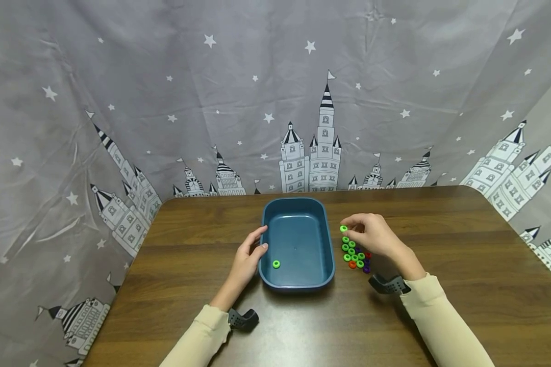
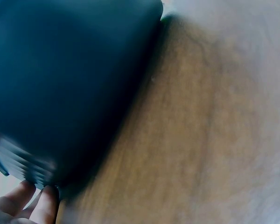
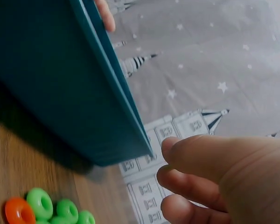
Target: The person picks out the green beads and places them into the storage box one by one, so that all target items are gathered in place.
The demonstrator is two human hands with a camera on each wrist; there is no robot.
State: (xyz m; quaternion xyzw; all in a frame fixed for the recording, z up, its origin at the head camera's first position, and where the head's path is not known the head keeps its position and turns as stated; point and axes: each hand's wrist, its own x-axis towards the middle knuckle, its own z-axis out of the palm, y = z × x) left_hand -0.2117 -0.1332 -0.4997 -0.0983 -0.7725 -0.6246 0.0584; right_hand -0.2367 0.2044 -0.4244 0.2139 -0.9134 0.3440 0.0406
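Note:
A deep blue plastic tray (image 1: 296,255) stands on the wooden table with one green bead (image 1: 276,264) lying inside, near its front left corner. My left hand (image 1: 248,257) holds the tray's left side, thumb and forefinger over the rim; other fingertips (image 2: 46,203) touch the outside wall in the left wrist view. Right of the tray, my right hand (image 1: 369,232) pinches a green bead (image 1: 343,229) between thumb and forefinger. That bead is hidden in the right wrist view. Below these fingers lies a cluster of loose beads (image 1: 351,251), mostly green.
An orange bead (image 3: 20,211) sits beside green ones in the cluster, with red and purple beads (image 1: 366,269) near its right side. The brown table (image 1: 202,224) meets a grey curtain (image 1: 239,102) printed with castles and stars. Each wrist wears a black camera band (image 1: 387,284).

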